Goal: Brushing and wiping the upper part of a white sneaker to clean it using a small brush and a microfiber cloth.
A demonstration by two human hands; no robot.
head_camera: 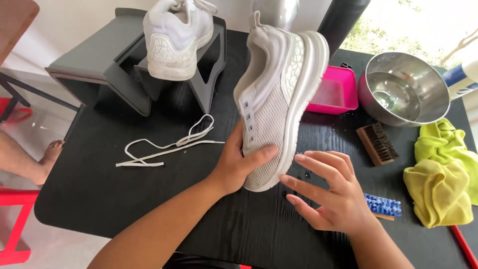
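Observation:
My left hand [240, 162] grips the toe end of a white mesh sneaker [282, 94] with no lace, holding it tilted above the black table [124, 194], heel pointing away. My right hand [326, 192] hovers just right of the shoe's toe, fingers spread, holding nothing. A loose white shoelace [167, 144] lies on the table left of the shoe. A second white sneaker [177, 37] rests on a grey stand [107, 65] at the back left.
Behind the shoe sit a pink tray [338, 92] and a steel bowl [406, 89]. A brown brush [377, 144], a blue-bristled brush [382, 205] and a yellow-green cloth [443, 174] lie right. A person's bare foot [47, 159] shows left, by red furniture [15, 224].

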